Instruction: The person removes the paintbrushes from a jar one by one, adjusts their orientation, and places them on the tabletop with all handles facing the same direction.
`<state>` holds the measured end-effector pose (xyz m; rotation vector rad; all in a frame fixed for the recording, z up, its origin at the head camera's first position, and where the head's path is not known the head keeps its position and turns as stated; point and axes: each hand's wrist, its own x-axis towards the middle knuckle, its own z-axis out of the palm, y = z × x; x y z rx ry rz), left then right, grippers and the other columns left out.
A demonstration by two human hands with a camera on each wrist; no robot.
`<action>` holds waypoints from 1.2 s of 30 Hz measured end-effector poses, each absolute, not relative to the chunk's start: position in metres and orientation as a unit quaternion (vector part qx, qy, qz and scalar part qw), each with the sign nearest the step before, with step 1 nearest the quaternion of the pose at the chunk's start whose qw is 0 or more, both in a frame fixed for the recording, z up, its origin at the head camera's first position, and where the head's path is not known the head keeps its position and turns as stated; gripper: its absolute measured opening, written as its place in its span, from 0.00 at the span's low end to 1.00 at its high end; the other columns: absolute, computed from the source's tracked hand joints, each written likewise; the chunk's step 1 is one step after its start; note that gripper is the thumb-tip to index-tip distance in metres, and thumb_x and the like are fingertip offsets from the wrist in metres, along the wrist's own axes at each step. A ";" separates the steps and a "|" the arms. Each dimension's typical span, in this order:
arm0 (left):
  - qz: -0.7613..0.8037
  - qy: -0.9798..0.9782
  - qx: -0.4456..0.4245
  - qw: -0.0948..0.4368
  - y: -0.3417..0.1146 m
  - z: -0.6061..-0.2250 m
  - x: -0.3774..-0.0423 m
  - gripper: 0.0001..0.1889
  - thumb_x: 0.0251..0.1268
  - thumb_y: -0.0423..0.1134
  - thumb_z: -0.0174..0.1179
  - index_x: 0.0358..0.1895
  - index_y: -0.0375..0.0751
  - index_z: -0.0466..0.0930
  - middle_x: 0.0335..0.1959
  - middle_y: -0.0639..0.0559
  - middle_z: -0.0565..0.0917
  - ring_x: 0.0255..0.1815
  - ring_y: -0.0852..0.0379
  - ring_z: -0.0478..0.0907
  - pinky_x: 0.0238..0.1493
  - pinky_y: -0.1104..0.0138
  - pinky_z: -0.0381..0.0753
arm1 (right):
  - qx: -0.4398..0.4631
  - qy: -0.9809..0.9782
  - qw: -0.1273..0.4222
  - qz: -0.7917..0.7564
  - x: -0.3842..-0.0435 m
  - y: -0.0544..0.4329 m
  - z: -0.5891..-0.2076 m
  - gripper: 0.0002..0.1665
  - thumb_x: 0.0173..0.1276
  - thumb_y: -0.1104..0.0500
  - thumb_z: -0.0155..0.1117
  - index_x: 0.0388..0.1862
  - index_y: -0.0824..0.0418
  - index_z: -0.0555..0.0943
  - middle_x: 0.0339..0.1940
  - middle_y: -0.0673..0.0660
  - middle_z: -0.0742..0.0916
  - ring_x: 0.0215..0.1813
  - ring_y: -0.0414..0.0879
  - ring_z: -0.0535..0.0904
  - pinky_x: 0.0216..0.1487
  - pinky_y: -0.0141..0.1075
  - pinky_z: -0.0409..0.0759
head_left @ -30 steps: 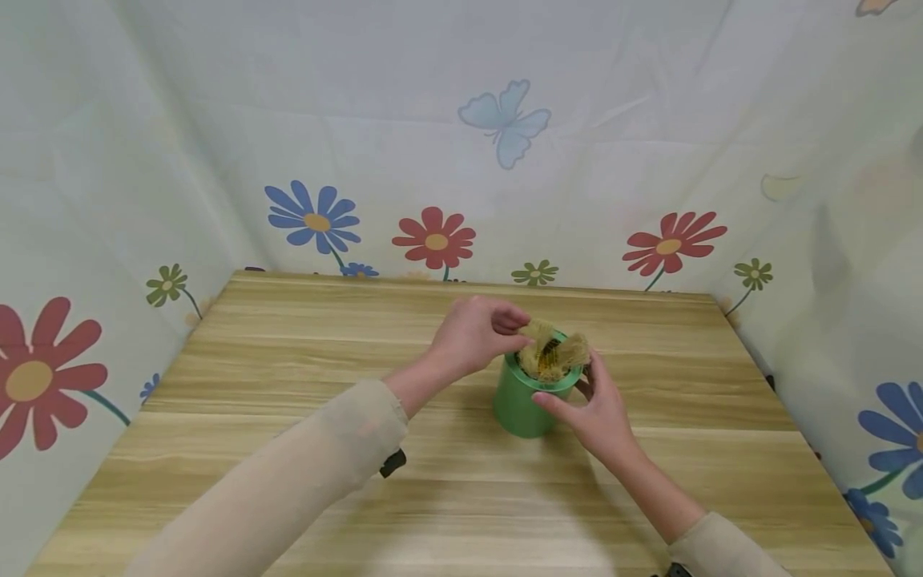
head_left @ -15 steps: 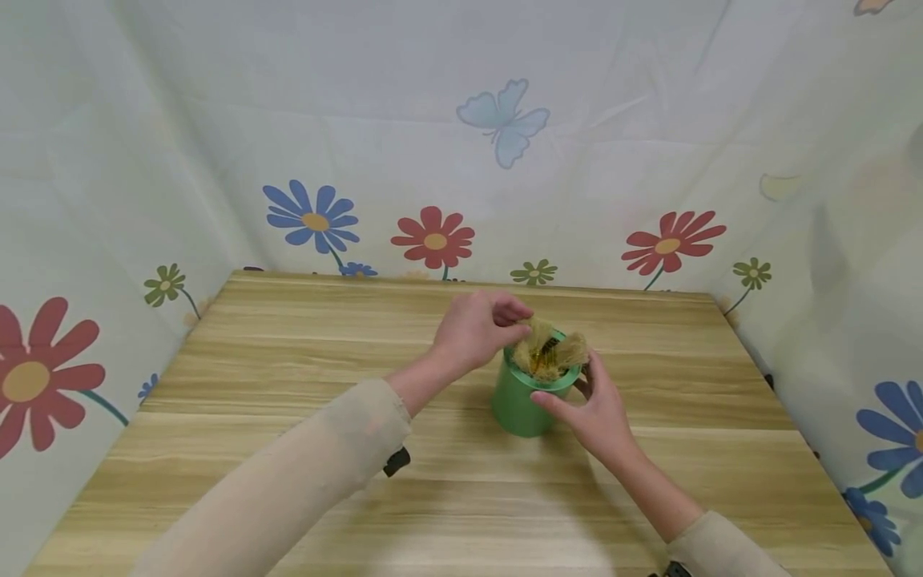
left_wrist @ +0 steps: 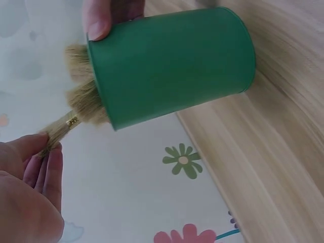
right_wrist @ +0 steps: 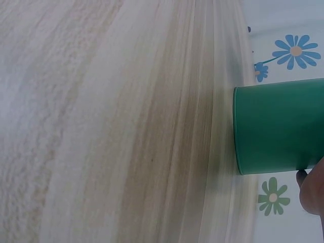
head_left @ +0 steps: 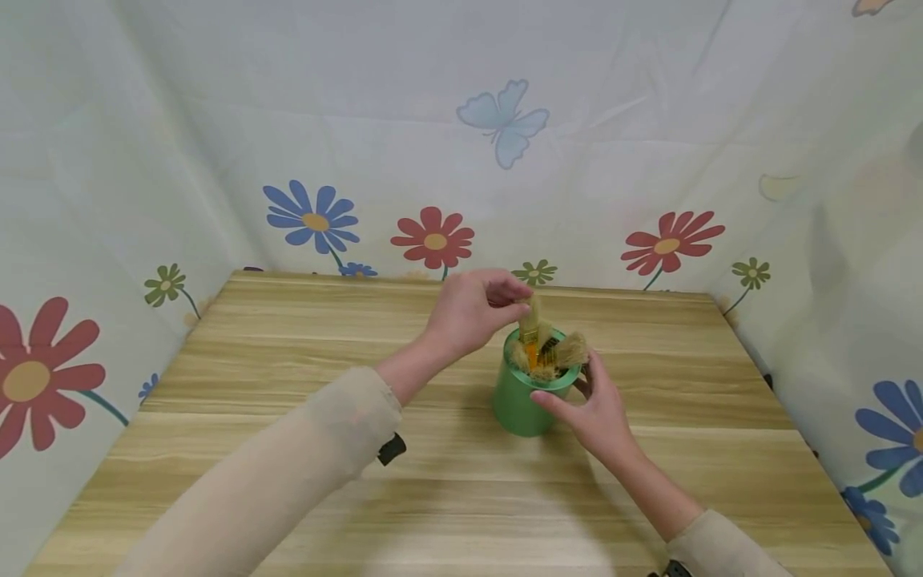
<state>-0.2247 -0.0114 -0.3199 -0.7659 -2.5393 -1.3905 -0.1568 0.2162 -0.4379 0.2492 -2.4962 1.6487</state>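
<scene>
A green cylindrical can (head_left: pixel 524 407) stands upright on the wooden table, holding several paintbrushes with their tan bristles (head_left: pixel 573 349) upward. My left hand (head_left: pixel 472 312) pinches one paintbrush (head_left: pixel 530 332) by its bristles, drawn partly up above the rim. Its metal band shows in the left wrist view, where the left hand (left_wrist: pixel 33 177) grips the bristle end of the brush (left_wrist: pixel 59 129); the lower handle is hidden in the can. My right hand (head_left: pixel 597 413) holds the can (right_wrist: pixel 278 126) near the rim on its right side, thumb in front and fingers behind.
The wooden tabletop (head_left: pixel 324 336) spreads around the can. Behind and on both sides hangs a white curtain (head_left: pixel 375 96) printed with flowers and a butterfly. Dark straps, one with a small black piece (head_left: pixel 392 449), show at the sleeves (head_left: pixel 288 473).
My left hand has moved upward, raising one paintbrush by its bristles, so its metal band and part of the orange handle now show. The right hand and the can stay in place.
</scene>
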 end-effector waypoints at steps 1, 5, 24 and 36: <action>-0.466 -0.843 -0.257 0.076 -0.012 -0.317 -0.225 0.09 0.69 0.39 0.75 0.50 0.46 0.92 0.43 0.55 0.93 0.43 0.62 0.90 0.48 0.68 0.88 | 0.082 -0.830 0.069 0.548 -0.157 0.216 -0.438 0.54 0.66 0.52 0.83 0.84 0.56 0.61 0.79 0.57 0.73 0.81 0.56 0.67 0.80 0.59 0.67; -0.475 -0.834 -0.267 0.086 -0.013 -0.306 -0.223 0.09 0.69 0.38 0.75 0.50 0.45 0.92 0.43 0.55 0.93 0.43 0.61 0.91 0.49 0.69 0.88 | 0.083 -0.829 0.068 0.549 -0.157 0.216 -0.438 0.55 0.67 0.53 0.82 0.84 0.56 0.61 0.80 0.57 0.73 0.81 0.56 0.67 0.80 0.58 0.66; -0.500 -0.813 -0.272 0.127 -0.039 -0.250 -0.218 0.11 0.68 0.38 0.75 0.51 0.45 0.92 0.43 0.55 0.93 0.41 0.62 0.90 0.48 0.68 0.89 | 0.079 -0.831 0.072 0.547 -0.157 0.217 -0.438 0.56 0.66 0.53 0.83 0.85 0.56 0.61 0.81 0.57 0.72 0.83 0.56 0.65 0.81 0.56 0.67; -0.519 -0.809 -0.253 0.108 -0.066 -0.227 -0.215 0.10 0.69 0.37 0.74 0.51 0.45 0.91 0.44 0.53 0.92 0.41 0.57 0.89 0.45 0.66 0.89 | 0.074 -0.834 0.074 0.542 -0.156 0.214 -0.437 0.57 0.64 0.53 0.84 0.85 0.58 0.61 0.80 0.59 0.73 0.82 0.58 0.67 0.80 0.55 0.68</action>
